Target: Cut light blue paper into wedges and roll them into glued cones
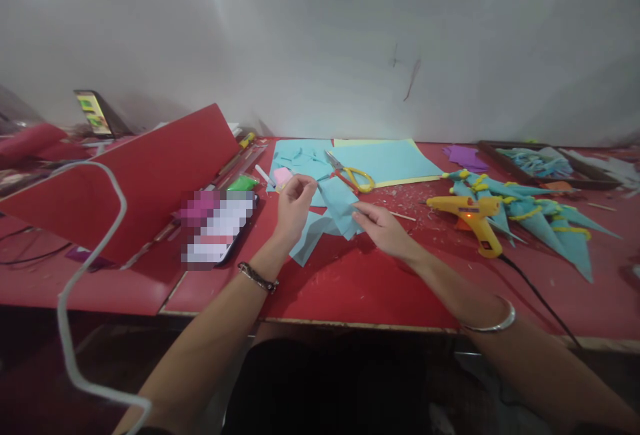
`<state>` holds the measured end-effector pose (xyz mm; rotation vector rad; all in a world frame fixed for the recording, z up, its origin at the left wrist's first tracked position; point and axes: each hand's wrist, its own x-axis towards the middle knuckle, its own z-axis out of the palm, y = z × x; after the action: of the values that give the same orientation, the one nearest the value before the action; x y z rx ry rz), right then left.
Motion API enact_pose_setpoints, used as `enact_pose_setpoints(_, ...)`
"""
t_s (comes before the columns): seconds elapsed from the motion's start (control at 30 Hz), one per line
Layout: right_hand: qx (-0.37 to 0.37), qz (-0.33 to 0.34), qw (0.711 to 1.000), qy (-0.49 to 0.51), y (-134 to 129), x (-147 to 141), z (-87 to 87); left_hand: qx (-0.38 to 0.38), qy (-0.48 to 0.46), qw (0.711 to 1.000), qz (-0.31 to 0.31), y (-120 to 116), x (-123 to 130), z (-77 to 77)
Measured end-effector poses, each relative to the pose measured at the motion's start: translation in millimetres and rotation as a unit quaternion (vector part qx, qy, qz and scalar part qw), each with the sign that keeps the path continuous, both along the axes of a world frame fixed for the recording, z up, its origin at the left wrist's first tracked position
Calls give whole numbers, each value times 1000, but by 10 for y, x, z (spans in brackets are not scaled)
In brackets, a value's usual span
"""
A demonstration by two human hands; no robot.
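Note:
A piece of light blue paper [340, 203] is held slightly tilted above the table between my two hands. My left hand [294, 208] is closed in a pinch at its upper left corner; the exact contact is hard to see. On the paper's right edge, the thumb and fingers of my right hand [381, 227] are closed. Beneath it lies another blue paper piece [306, 241]. Just behind, yellow-handled scissors [357, 178] rest partly open near cut blue pieces [303, 161] and a pink piece of paper [283, 176].
Right of my hands lies a yellow glue gun [470, 215], its light lit, beside blue paper cones [545, 218] with yellow trim. A phone [225, 228] and a leaning red board [165, 181] are on the left. Blue sheets [385, 160] lie near the wall; a tray [585, 178] is far right.

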<state>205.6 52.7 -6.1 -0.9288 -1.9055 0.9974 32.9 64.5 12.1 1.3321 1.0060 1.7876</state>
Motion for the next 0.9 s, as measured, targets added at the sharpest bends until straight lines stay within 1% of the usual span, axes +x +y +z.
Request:
enact_pose_setpoints(0.1,10,-11,1000,-15,-5,-2,9,16,8,1000,6,-5,-3,-4)
enact_pose_setpoints(0.2,46,-22,998,-31,-21,-2,25,25,12,1000,3,-11,-8,-12)
enact_pose_setpoints(0.27,74,-37,996,-42,-34,1,38,13,-2,1000,-6,-10,-13,-15)
enact_pose_setpoints(0.33,85,-49,994,-40,-43,4,51,-2,-27,1000,-10,-4,-22,-13)
enact_pose_setpoints(0.4,72,-53,996,-14,-46,8,63,-9,-55,998,-4,2,-31,-5)
enact_pose_setpoints(0.47,42,-50,998,22,-44,11,71,-15,-77,997,-8,0,-33,9)
enact_pose_setpoints(0.53,19,-53,997,48,-40,12,75,-33,-79,995,-45,-16,-20,22)
enact_pose_setpoints(0.6,12,-63,996,60,-39,11,77,-55,-43,992,-101,-42,6,21)
enact_pose_setpoints(0.67,16,-72,995,61,-40,11,79,-70,20,987,-142,-67,35,2)
enact_pose_setpoints(0.77,42,-83,995,33,-38,17,81,-74,87,983,-145,-82,65,-44)
enact_pose_setpoints(0.83,74,-88,993,11,-29,22,84,-67,92,984,-134,-82,74,-58)
enact_pose_setpoints(0.9,107,-92,990,1,-21,22,87,-43,89,986,-134,-86,77,-44)
